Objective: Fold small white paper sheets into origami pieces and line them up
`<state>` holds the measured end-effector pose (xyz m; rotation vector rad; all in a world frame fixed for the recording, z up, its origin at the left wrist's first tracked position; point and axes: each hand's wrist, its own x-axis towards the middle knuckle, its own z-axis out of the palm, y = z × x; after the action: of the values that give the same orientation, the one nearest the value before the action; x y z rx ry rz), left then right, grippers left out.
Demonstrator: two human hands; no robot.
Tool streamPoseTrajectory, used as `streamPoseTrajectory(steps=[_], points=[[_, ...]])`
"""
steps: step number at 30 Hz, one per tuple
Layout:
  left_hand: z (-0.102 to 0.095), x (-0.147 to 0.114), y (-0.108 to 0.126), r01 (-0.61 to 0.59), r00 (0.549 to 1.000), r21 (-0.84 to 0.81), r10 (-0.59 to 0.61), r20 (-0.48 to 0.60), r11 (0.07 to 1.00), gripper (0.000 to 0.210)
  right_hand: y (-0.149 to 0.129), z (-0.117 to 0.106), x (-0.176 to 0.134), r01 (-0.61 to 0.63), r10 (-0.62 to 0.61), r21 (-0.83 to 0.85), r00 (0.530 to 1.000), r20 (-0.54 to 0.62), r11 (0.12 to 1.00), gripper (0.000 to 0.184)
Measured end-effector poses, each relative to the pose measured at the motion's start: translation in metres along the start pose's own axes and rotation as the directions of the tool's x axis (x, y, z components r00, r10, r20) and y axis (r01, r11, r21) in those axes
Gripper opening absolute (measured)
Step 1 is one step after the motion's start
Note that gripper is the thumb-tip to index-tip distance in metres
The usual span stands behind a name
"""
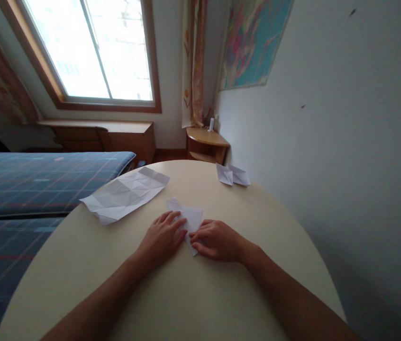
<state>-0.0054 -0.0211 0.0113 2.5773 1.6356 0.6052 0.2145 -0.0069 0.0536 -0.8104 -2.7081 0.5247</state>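
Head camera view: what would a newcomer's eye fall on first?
Probably the bright window at upper left. Next, on the round table, the left hand and right hand touch a small folded paper near the picture's middle. A larger creased sheet lies beyond, to the left.

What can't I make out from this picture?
All in the head view:
Folded paper: parts hidden by the left hand and right hand.
Its underside: turned toward the table.
Wall poster: top cut off by the upper edge.
Scene beyond the window: washed out by glare.
White object on the corner shelf: too small to identify.
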Motion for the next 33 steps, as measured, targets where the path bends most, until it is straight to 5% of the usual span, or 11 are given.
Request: streamPoseTrajectory(steps=[5, 11, 17, 33], points=[[-0.003, -0.001, -0.001, -0.041, 0.999, -0.038, 0.041, 0.016, 0.998, 0.031, 0.001, 0.005, 0.000, 0.074, -0.073, 0.042, 0.997, -0.018, 0.996, 0.021], [-0.013, -0.002, 0.003, -0.074, 0.996, -0.035, 0.076, 0.041, 0.997, 0.033, 0.022, 0.014, 0.004, -0.146, 0.126, -0.062, 0.958, -0.258, 0.987, 0.027], [-0.014, -0.002, 0.006, -0.101, 0.992, -0.013, 0.101, 0.069, 0.995, 0.051, 0.029, 0.019, 0.003, -0.168, 0.147, -0.089, 0.968, -0.201, 0.982, 0.031], [-0.017, -0.001, 0.010, -0.148, 0.984, -0.016, 0.149, 0.092, 0.989, 0.036, 0.029, 0.014, 0.000, 0.085, -0.080, 0.033, 0.986, -0.148, 0.996, 0.038]])
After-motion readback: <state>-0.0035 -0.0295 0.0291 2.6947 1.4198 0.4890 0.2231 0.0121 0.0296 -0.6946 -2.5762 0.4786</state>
